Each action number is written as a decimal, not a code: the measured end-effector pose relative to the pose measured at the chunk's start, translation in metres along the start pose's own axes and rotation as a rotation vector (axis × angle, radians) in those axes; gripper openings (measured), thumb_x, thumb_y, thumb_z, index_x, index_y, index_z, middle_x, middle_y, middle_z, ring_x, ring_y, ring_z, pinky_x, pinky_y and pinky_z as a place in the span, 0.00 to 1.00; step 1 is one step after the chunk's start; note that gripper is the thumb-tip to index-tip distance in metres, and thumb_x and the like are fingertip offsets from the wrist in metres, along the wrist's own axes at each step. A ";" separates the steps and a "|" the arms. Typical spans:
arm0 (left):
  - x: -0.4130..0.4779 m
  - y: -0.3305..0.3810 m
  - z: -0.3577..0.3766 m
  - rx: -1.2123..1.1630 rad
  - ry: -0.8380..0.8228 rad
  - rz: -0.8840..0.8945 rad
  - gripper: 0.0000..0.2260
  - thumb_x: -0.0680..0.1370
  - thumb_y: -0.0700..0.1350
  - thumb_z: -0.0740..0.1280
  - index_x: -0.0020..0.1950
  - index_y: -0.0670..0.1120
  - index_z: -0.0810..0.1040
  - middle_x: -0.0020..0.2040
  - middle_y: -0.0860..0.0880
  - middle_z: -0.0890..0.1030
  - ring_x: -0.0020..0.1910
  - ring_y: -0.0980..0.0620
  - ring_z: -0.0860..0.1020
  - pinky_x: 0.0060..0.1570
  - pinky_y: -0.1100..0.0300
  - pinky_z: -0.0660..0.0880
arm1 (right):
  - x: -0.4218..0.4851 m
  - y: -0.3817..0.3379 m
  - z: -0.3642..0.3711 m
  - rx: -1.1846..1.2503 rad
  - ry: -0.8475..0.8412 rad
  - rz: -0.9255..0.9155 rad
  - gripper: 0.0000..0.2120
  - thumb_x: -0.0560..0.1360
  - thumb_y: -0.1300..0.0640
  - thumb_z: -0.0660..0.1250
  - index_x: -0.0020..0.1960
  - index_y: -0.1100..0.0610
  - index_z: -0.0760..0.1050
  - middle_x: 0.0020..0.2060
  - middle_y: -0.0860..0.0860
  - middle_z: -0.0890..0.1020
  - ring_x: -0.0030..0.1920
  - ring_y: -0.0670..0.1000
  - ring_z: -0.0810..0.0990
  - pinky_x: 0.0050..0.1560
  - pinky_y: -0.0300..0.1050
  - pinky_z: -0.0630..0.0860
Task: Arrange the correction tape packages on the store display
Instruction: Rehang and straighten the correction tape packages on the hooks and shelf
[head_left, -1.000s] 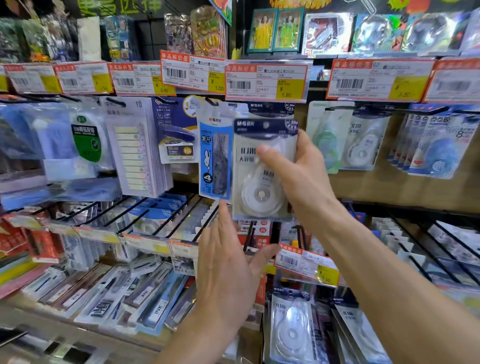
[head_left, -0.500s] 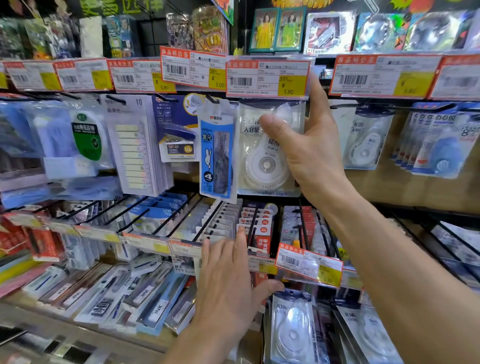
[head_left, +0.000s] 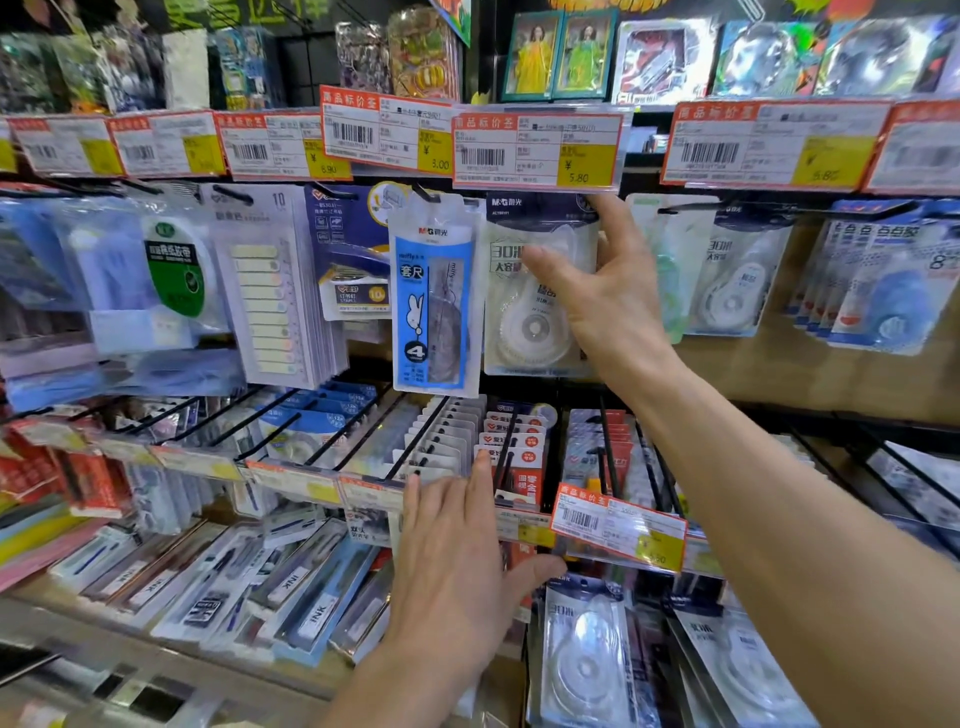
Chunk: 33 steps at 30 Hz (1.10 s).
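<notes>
Hanging a correction tape package (head_left: 537, 291) on the upper row of pegs, and close to done with it, by the look of things. Sits now directly under the 5.80 price label (head_left: 535, 150), upright, header tucked up behind that label, just beside the blue ruler-set package (head_left: 434, 306) on its left. Steadies it with the right hand (head_left: 608, 301): thumb laid across the clear front, fingers (head_left: 605, 218) straight and spread wide, running up along the right edge to the header. More a light touch than a grip, judging by that spread. Cannot tell whether the hang hole is fully over the peg, since the label hides it. Holds the left hand (head_left: 457, 561) flat and palm down in front of the lower row's peg ends, fingers straight, slightly apart, carrying nothing, near the lower price tag (head_left: 618, 530).

Next, most likely: nudge the header back along the peg, let go without setting the pack swinging, then reach for another from the correction tape packs (head_left: 587, 660) lying below.

A second ago: held out clear of the pegs, pinched at its right side, left hand raised just under its bottom edge. Half a second ago: up at the label but tilted, thumb curled over the dispenser. Since then — grip loosened, thumb higher, package hanging straight.
</notes>
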<state>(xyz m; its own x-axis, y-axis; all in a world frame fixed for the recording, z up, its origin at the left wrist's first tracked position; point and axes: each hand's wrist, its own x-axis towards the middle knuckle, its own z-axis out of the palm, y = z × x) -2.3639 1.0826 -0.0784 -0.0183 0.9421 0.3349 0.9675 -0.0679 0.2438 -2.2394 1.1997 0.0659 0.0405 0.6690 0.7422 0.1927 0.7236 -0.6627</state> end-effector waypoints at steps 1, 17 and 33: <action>0.000 0.000 0.000 0.000 0.005 0.001 0.53 0.68 0.78 0.53 0.80 0.48 0.36 0.77 0.53 0.59 0.77 0.52 0.52 0.77 0.50 0.35 | 0.003 0.004 0.001 -0.002 0.009 -0.001 0.33 0.75 0.52 0.77 0.76 0.47 0.69 0.69 0.44 0.78 0.69 0.46 0.76 0.70 0.49 0.75; -0.002 0.000 0.000 -0.021 0.003 0.015 0.51 0.68 0.77 0.53 0.79 0.49 0.37 0.74 0.55 0.61 0.76 0.53 0.54 0.78 0.49 0.36 | 0.041 0.039 0.006 -0.340 0.007 0.081 0.36 0.76 0.46 0.73 0.80 0.41 0.62 0.61 0.53 0.75 0.54 0.48 0.76 0.59 0.42 0.75; -0.005 -0.001 -0.005 -0.063 0.090 0.089 0.33 0.76 0.64 0.65 0.76 0.51 0.64 0.66 0.54 0.70 0.69 0.52 0.62 0.75 0.45 0.58 | -0.104 -0.022 -0.084 -0.421 -0.197 0.126 0.04 0.78 0.58 0.71 0.50 0.51 0.83 0.44 0.44 0.84 0.46 0.43 0.82 0.51 0.37 0.78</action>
<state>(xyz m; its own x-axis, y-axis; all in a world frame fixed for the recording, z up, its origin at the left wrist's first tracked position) -2.3659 1.0761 -0.0756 0.0420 0.8983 0.4374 0.9486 -0.1734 0.2649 -2.1657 1.0993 0.0117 -0.0896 0.7957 0.5990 0.5803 0.5305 -0.6179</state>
